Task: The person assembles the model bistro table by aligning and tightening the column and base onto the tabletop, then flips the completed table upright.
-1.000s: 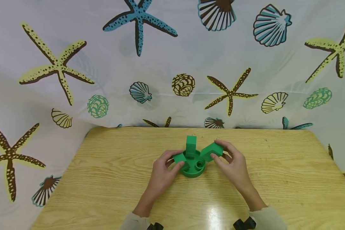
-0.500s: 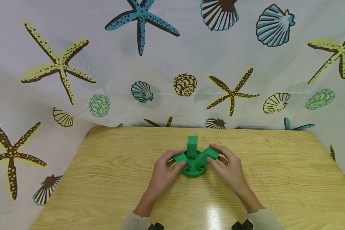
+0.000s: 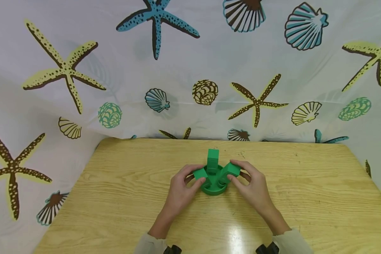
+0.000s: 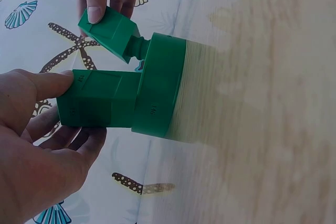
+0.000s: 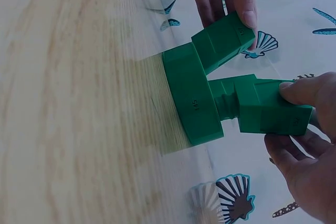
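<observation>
A round green plastic base (image 3: 214, 190) stands on the table with green angular blocks on it. My left hand (image 3: 181, 183) pinches the left block (image 4: 100, 98) between thumb and fingers; its lower end sits against the base. With thumb and fingertips my right hand (image 3: 252, 181) grips the right block (image 5: 275, 106). A narrow ridged neck (image 5: 226, 107) shows between that block and the base, and I cannot tell how deep it sits. At the back of the base a third block (image 3: 213, 160) stands upright, touched by neither hand.
The wooden table (image 3: 124, 197) extends around the base on all sides. Behind it hangs a white cloth (image 3: 184, 116) printed with starfish and shells, meeting the table's back edge.
My right hand has moved left and slightly down, bringing its block from beside the base onto the right-hand socket. The left hand keeps its hold on its block.
</observation>
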### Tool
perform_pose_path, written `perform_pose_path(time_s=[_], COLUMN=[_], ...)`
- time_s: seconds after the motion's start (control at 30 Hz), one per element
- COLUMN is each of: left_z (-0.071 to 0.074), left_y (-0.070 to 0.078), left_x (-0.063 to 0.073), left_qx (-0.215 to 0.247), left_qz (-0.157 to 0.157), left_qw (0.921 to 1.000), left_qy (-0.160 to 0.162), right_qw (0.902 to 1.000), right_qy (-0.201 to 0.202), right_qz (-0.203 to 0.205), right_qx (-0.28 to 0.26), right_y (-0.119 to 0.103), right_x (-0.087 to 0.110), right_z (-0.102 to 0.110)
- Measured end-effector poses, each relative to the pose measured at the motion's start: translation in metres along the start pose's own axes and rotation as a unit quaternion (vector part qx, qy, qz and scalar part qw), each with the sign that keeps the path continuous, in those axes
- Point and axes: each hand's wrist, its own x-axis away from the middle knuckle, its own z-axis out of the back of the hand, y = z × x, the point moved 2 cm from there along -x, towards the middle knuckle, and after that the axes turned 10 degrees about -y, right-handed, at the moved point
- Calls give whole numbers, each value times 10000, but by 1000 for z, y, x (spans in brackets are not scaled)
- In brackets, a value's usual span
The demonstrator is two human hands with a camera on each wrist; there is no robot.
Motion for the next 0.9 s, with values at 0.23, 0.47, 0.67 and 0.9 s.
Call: perform_pose_path(time_s=[0.23, 0.47, 0.67, 0.9], left_z=[0, 0, 0, 0], left_y=[-1, -1, -1, -2], left_x=[-1, 0, 1, 0], left_qx=[-7, 24, 52, 21], left_qz=[-26, -29, -26, -14], left_qw=[10000, 10000, 10000, 10000], left_qy=[24, 33, 39, 36], right_qw=[9998, 9994, 9982, 9971], right_qy=[-6, -46, -264, -492], right_qz=[179, 184, 153, 106], right_qx=[127, 300, 521, 562], right_y=[-3, -4, -3, -2], right_x=[-1, -1, -1, -1], right_z=[-1, -2, -5, -4])
